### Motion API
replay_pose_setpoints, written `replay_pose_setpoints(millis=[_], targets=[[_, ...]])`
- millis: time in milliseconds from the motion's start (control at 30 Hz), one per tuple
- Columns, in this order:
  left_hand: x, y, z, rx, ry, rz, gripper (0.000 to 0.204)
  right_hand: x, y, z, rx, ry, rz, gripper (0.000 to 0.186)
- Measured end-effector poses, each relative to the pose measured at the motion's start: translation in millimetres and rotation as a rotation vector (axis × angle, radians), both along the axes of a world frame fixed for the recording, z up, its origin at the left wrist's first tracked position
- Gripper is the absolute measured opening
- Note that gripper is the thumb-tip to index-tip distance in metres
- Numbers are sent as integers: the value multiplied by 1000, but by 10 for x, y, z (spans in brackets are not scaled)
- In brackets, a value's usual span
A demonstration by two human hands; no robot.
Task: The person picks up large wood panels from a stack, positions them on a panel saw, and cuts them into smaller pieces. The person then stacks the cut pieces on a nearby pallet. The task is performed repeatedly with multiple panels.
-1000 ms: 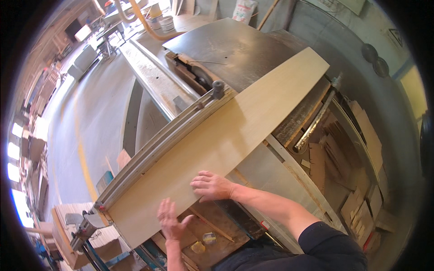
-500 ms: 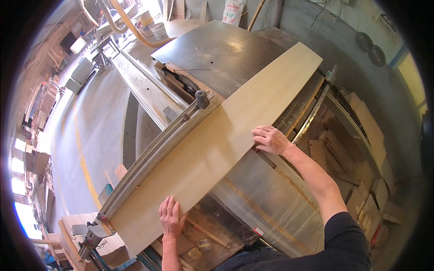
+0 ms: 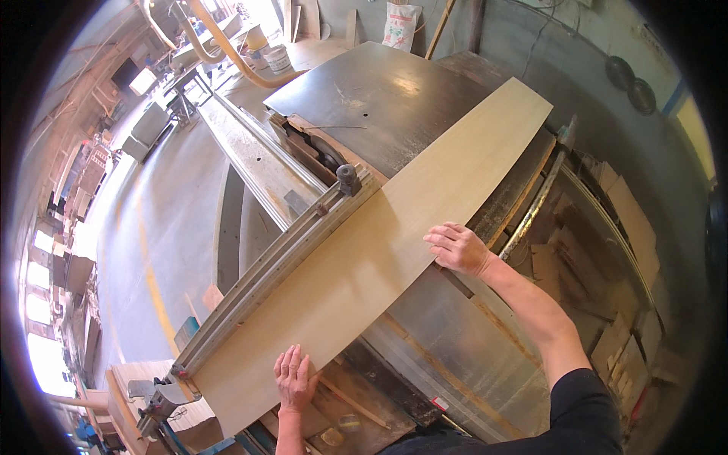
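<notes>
A long pale wooden board lies slantwise across the saw table, from near left to far right. Its far long edge runs along a metal fence. My left hand grips the near edge towards the board's left end, fingers on the top face. Farther along that edge, my right hand has its bent fingers over the board; its thumb is hidden. A dark round saw blade shows in a slot beyond the fence, apart from both hands. A dark knob stands on the fence.
The steel saw table spreads behind the board. A rail-edged sliding table runs away to the left. Offcuts lie within a curved metal frame on the right. A hose hangs at the back, near a white bucket.
The whole view has shifted slightly, moving the scene a little right and down. Both hands stay on the board's near edge; the board keeps its place along the fence.
</notes>
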State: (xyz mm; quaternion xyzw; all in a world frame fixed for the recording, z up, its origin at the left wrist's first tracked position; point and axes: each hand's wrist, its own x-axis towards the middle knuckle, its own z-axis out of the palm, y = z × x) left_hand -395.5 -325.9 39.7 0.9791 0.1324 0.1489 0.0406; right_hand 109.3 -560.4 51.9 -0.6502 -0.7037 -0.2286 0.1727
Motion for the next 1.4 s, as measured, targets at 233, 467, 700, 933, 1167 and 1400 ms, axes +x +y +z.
replay_pose_setpoints(millis=[233,467,700,933,1167,1400], targets=[[-33,3,-142,-9,22,36,64,32,-2,-192,-5,51,-55,16],[-105,52,-206,-59,-17,47,70,-62,129,-54,-270,113,-175,29],[-48,21,-199,-89,-28,56,71,-782,449,-287,-237,220,213,48],[14,-94,-214,-65,-42,107,73,-801,467,-404,-27,318,161,41],[-54,3,-299,-46,-62,129,76,-819,616,-383,-93,423,214,53],[-56,48,-142,-47,-112,106,73,-1027,698,-429,-27,377,254,48]])
